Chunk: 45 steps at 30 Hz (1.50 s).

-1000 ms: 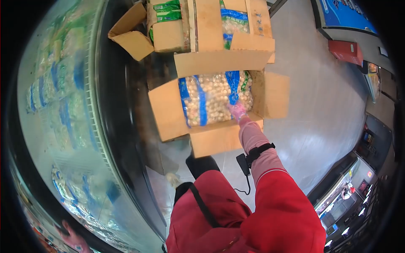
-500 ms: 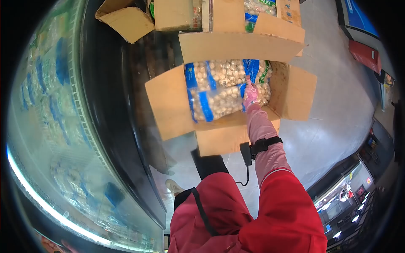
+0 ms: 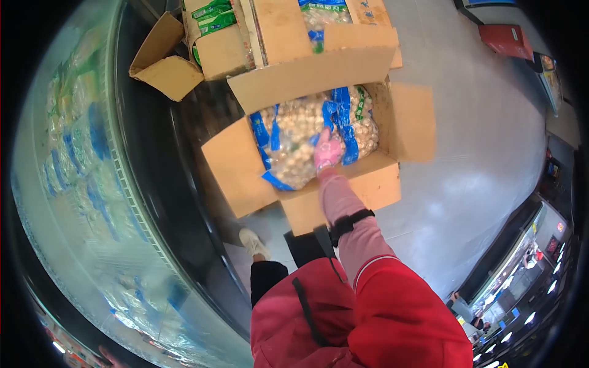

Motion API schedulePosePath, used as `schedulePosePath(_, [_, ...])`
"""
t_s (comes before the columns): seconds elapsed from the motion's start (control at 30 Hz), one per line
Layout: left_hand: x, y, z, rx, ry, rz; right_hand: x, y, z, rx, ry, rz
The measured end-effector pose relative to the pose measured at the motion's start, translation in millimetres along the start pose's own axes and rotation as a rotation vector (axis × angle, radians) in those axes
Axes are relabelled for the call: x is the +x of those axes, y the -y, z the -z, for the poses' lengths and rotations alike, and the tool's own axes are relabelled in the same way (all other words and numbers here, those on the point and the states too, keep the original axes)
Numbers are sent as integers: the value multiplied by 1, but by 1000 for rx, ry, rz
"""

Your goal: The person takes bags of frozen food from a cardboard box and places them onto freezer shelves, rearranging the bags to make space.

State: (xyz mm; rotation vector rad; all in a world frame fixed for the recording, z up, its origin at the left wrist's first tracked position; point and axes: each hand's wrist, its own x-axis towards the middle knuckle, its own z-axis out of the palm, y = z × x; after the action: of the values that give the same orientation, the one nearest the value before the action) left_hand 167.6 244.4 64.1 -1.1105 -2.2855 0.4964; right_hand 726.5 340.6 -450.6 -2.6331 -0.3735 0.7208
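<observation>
R hand (image 3: 327,153) in pink glove, inside open cardboard box (image 3: 245,165) on floor, fingers closed on clear bag (image 3: 294,144) w/ blue trim, full of pale round pcs. Box packed w/ same bags. L hand out of view. Two more open boxes (image 3: 227,43) behind, bags inside. Glass-top freezer (image 3: 80,184) at left.

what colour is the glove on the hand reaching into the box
Pink. The right hand wears it, seen in the head view, resting on the bags.

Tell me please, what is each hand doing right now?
Left hand: not in view.
Right hand: closed on a clear plastic bag of pale round pieces in the cardboard box.
</observation>
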Motion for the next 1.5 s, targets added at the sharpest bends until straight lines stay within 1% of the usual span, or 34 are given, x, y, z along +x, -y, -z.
schedulePosePath(0.03, [-5, -13, 7, -196, 93, 121, 6, -3, -5, -35, 0, 96])
schedulePosePath(0.07, [0, -2, -2, -188, 90, 101, 9, -8, -6, -77, 0, 188])
schedulePosePath(0.1, [7, 17, -19, -289, 75, 65, 7, -5, -4, 130, 17, 75])
schedulePosePath(0.13, [9, 27, -27, -404, 59, 42, 1, -2, 11, 130, 7, 74])
schedulePosePath(0.17, [1, 0, -9, -435, 140, 193, -7, 5, 27, 151, 65, 171])
schedulePosePath(0.2, [3, -3, -7, -452, 129, 203, -18, 16, 42, 176, 126, 272])
schedulePosePath(0.27, [2, -6, -4, -346, 133, 55, -32, 31, 67, 211, 148, 355])
schedulePosePath(0.33, [-6, -21, 7, -701, 251, 195, -58, 56, 108, 143, 274, 259])
schedulePosePath(0.37, [-1, -6, -4, -734, 248, 85, -61, 59, 118, 150, 272, 286])
schedulePosePath(0.4, [0, 8, -15, -877, 330, 70, -62, 60, 128, 107, 291, 367])
schedulePosePath(0.47, [-3, -16, 18, -632, 277, 43, -72, 67, 156, 59, 303, 469])
schedulePosePath(0.53, [-5, -14, 17, -589, 159, -64, -88, 80, 187, 55, 415, 542])
schedulePosePath(0.6, [-12, -30, 38, -652, -131, -296, -113, 95, 213, 122, 480, 606])
schedulePosePath(0.67, [-24, -37, -1, -1149, 7, -362, -168, 141, 265, 75, 609, 519])
schedulePosePath(0.7, [-37, -57, 16, -1425, 328, -295, -195, 160, 285, 65, 627, 553])
schedulePosePath(0.73, [-49, -83, 49, -1693, 651, -219, -223, 179, 302, 194, 725, 555])
schedulePosePath(0.77, [-42, -90, 77, -1095, 270, -903, -252, 199, 318, 320, 829, 557])
schedulePosePath(0.8, [-48, -101, 82, -1283, 246, -947, -287, 224, 338, 374, 874, 590])
schedulePosePath(0.83, [-45, -100, 92, -1430, 341, -921, -316, 247, 353, 423, 926, 627])
schedulePosePath(0.87, [-38, -94, 95, -1562, 300, -879, -331, 257, 361, 420, 894, 824])
schedulePosePath(0.9, [-22, -75, 99, -1568, 221, -805, -346, 269, 365, 423, 861, 1013])
schedulePosePath(0.97, [13, -35, 91, -1481, 0, -637, -387, 300, 369, 540, 956, 1098])
schedulePosePath(1.0, [31, -12, 75, -1540, 27, -549, -411, 317, 369, 600, 1044, 1103])
schedulePosePath(1.07, [57, 25, 45, -1596, 278, -424, -461, 346, 363, 699, 1252, 1063])
schedulePosePath(1.1, [67, 35, 27, -1591, 377, -468, -487, 356, 350, 732, 1373, 1022])
schedulePosePath(1.13, [77, 39, 1, -1374, 449, -590, -512, 365, 341, 759, 1493, 955])
schedulePosePath(1.2, [95, 63, 38, -1784, 213, -640, -565, 375, 311, 789, 1755, 754])
schedulePosePath(1.27, [120, 84, 8, -1872, 270, -597, -616, 378, 279, 767, 1975, 525])
schedulePosePath(1.3, [120, 86, 0, -2352, 153, -326, -638, 374, 264, 743, 2058, 409])
schedulePosePath(1.33, [123, 94, 6, -2338, 122, -296, -652, 373, 252, 719, 2124, 311])
schedulePosePath(1.4, [136, 131, 0, -2526, 151, 86, -689, 369, 227, 669, 2212, 151])
schedulePosePath(1.43, [136, 154, -6, -2453, 298, 201, -702, 365, 217, 646, 2233, 86])
schedulePosePath(1.47, [137, 163, -20, -2449, 298, 233, -714, 362, 207, 620, 2248, 32])
schedulePosePath(1.5, [137, 170, -35, -2464, 300, 355, -724, 359, 200, 598, 2254, -11])
